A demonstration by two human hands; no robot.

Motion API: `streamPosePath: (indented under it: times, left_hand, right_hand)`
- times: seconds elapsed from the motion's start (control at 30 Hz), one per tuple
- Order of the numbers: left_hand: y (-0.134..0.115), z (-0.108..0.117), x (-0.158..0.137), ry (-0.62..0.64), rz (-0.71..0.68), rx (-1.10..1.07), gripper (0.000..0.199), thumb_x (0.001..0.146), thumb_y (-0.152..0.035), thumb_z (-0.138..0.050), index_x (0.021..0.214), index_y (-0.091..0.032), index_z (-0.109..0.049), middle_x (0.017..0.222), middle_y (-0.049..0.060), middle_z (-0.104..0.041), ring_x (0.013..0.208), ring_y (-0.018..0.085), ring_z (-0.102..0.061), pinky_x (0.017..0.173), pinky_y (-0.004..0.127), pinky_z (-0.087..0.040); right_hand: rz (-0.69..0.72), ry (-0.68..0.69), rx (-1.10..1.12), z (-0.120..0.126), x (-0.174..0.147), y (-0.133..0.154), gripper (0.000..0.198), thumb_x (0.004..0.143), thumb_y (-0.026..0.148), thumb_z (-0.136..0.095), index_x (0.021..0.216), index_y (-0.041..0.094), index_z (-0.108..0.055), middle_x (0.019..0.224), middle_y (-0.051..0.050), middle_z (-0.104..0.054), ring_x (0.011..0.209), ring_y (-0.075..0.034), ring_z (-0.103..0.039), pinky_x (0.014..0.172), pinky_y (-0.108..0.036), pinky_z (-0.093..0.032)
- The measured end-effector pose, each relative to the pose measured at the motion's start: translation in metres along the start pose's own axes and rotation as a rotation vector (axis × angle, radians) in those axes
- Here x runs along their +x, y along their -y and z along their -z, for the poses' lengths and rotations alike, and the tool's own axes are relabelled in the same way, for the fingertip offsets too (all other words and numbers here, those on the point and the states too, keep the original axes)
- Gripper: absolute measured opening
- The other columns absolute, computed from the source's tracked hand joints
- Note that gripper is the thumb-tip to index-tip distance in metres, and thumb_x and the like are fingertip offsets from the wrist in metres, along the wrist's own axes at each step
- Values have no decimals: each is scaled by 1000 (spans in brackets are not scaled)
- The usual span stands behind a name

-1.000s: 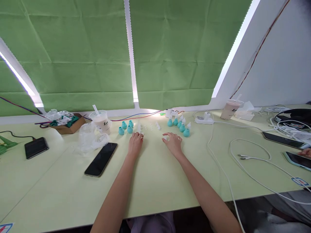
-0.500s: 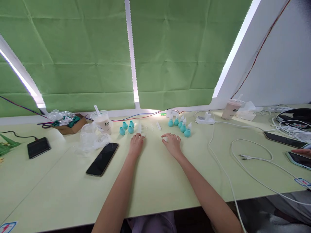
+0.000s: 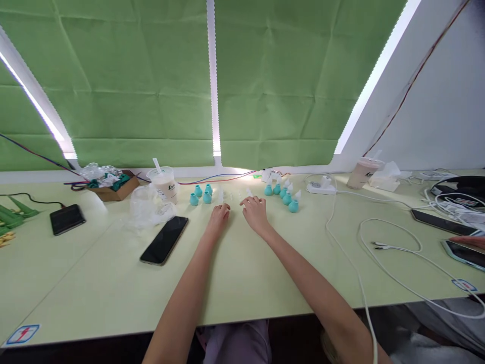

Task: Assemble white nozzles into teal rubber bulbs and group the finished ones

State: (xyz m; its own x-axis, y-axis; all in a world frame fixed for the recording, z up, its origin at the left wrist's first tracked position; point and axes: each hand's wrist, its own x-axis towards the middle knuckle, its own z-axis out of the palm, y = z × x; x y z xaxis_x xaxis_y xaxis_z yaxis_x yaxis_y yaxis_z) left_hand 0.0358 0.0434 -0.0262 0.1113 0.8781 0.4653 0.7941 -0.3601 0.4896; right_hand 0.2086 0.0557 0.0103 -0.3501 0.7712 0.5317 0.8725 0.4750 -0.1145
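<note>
My left hand (image 3: 220, 217) rests low over the table with its fingers curled together; whatever is in them is hidden. To its right, my right hand (image 3: 255, 214) reaches leftward, index finger and thumb a little apart, nothing visible between them. Small white pieces (image 3: 239, 195) lie in short rows just beyond both hands. Beyond my left hand stand several turquoise bulbs with open necks (image 3: 206, 197) and white pointed pieces (image 3: 221, 196). To the right of my right hand are several turquoise bulbs (image 3: 293, 206), some with white pointed tips (image 3: 298, 194).
A black phone (image 3: 164, 240), a crumpled plastic bag (image 3: 149, 207) and a drink cup (image 3: 162, 183) are on the left, with a cardboard box (image 3: 117, 191) behind. To the right lie a power strip (image 3: 321, 187), white cables (image 3: 386, 246) and another person's hand (image 3: 470, 241) by a phone.
My right hand has moved left, closer to my left hand. The white piece seen by its thumb earlier no longer shows. My view has shifted slightly.
</note>
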Motion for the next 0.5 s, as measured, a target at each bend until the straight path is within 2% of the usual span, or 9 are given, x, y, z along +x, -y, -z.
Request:
streamPosePath:
  times: [0.07, 0.2, 0.33, 0.5]
  left_hand:
    - [1, 2, 1, -62, 48, -120, 22, 85, -23, -40, 103, -21, -52, 82, 4, -57, 78, 16, -51, 71, 29, -42]
    - [4, 7, 4, -130, 152, -334, 26, 85, -35, -41, 99, -18, -57, 72, 2, -59, 64, 13, -51, 65, 26, -42]
    - [5, 9, 7, -138, 243, -524, 27, 76, -38, -54, 90, -16, -62, 72, 4, -64, 61, 12, -53, 65, 27, -46]
    - [2, 7, 9, -22, 269, -629, 27, 67, -32, -62, 86, -14, -66, 72, 6, -66, 59, 13, -56, 65, 28, -47]
  right_hand:
    - [-25, 104, -68, -10, 20, -2, 31, 82, 8, -43, 103, 22, -62, 103, -9, -62, 97, -21, -51, 80, -35, -28]
    - [-177, 241, -117, -31, 48, -4, 25, 81, 9, -48, 95, 19, -67, 97, -11, -64, 97, -23, -52, 79, -35, -28]
    - [-258, 244, -63, -47, 56, -7, 21, 84, 17, -49, 90, 19, -69, 93, -10, -66, 93, -21, -54, 80, -34, -27]
    - [-328, 217, -24, -57, 60, -10, 20, 83, 17, -50, 87, 21, -70, 92, -9, -67, 93, -20, -54, 79, -33, -27]
